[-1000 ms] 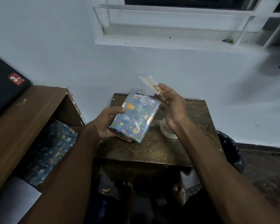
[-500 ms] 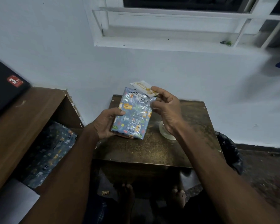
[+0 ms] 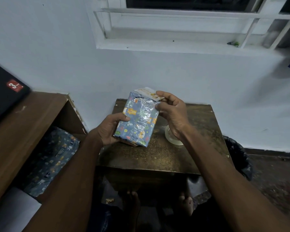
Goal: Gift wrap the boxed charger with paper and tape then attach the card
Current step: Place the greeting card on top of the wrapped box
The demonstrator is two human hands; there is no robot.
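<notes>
Wrapped box (image 3: pixel 137 118), in blue animal-print paper, held tilted above the small table (image 3: pixel 159 154). Left hand (image 3: pixel 110 129) grips its near left edge, thumb curled over the top face. Right hand (image 3: pixel 172 111) pinches the card (image 3: pixel 148 93) between thumb and fingers at the box's far right corner; card touches the paper there. Tape roll (image 3: pixel 172 137) lies on the table, partly hidden under the right wrist. Spare paper (image 3: pixel 50 158) sits in the desk's recess at left.

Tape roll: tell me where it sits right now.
In the head view, the tape roll lies on the small brown table, right of the wrapped box, partly hidden under the right hand.
</notes>
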